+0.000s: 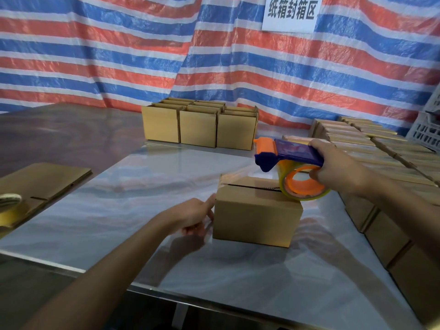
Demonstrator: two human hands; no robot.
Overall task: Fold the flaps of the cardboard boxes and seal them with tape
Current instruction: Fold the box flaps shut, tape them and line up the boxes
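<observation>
Dispenser at the box's right end, your left hand steadying the left side.

The box (257, 217) sits mid-worktop (142, 186) with its flaps folded down and a dark seam across the top. Your right hand (338, 167) is wrapped round the blue-orange tape dispenser (292, 158), whose roll (304, 186) is over the right end of the seam. Your left hand (195, 215) has its fingers extended against the box's left face, thumb at the top edge. Stacked boxes (198, 126) stand 3 across at the back, with more rows (381, 158) to the right.
</observation>
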